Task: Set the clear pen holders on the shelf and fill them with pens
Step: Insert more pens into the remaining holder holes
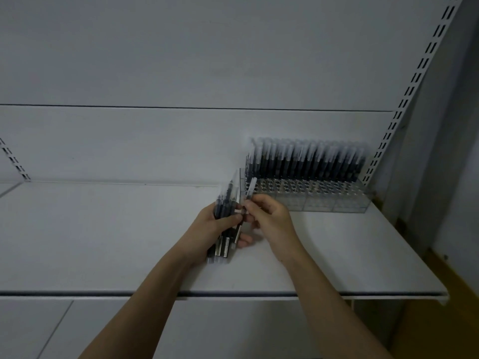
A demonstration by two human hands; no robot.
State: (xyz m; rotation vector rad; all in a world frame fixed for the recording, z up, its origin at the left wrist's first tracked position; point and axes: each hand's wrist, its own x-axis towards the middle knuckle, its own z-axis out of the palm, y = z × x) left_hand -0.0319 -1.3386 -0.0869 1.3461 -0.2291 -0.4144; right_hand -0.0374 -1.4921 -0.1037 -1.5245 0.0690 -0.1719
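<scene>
A clear pen holder (324, 200) stands at the back right of the white shelf (103, 234). Its rear rows are packed with upright dark pens (305, 161) with clear caps; the front rows of holes show no pens. My left hand (215, 226) grips a bundle of dark pens (225, 224), held upright over the shelf just left of the holder. My right hand (269, 216) pinches a single pen (250, 189) by its lower part, beside the bundle and close to the holder's left end.
The shelf's front edge (233, 294) runs across below my forearms. A slotted upright (404, 104) rises at the right, another slotted upright (13, 159) shows at the far left. A lower shelf (90, 330) lies beneath. A brown floor (453, 294) shows at the right.
</scene>
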